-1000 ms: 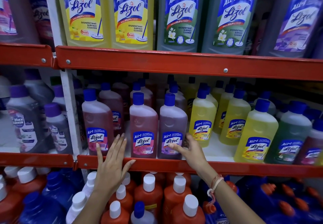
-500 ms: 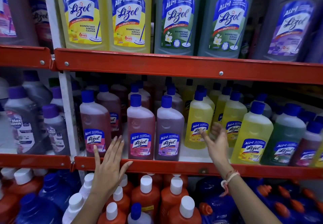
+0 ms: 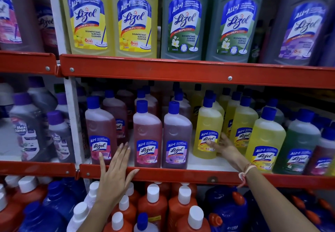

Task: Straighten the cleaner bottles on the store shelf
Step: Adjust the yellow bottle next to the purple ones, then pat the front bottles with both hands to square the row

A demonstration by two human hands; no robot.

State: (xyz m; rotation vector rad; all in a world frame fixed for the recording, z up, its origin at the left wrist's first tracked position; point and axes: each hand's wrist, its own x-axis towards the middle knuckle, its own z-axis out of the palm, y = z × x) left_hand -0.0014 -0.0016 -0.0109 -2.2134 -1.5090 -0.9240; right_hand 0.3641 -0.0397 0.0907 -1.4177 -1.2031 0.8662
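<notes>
On the middle shelf [image 3: 181, 175] stand small Lizol bottles with blue caps. A pink bottle [image 3: 100, 123] is at the front left, a second pink bottle [image 3: 146, 128] and a purple bottle [image 3: 176, 130] stand side by side at the front. A yellow bottle [image 3: 208, 123] stands further back to their right. My right hand [image 3: 223, 145] grips the lower part of that yellow bottle, thumb across its label. My left hand [image 3: 116, 170] lies flat and open against the shelf's red front lip, fingertips in front of the gap between the two pink bottles.
More yellow bottles [image 3: 266, 141], green and dark red ones fill the shelf to the right. Large Lizol jugs [image 3: 134, 23] stand on the upper shelf. Orange bottles with white caps [image 3: 154, 208] and blue bottles crowd the lower shelf. A white upright [image 3: 72, 114] divides off grey bottles at left.
My right hand moved right from the purple bottle to the yellow bottle and closed around it. My left hand stayed on the shelf lip.
</notes>
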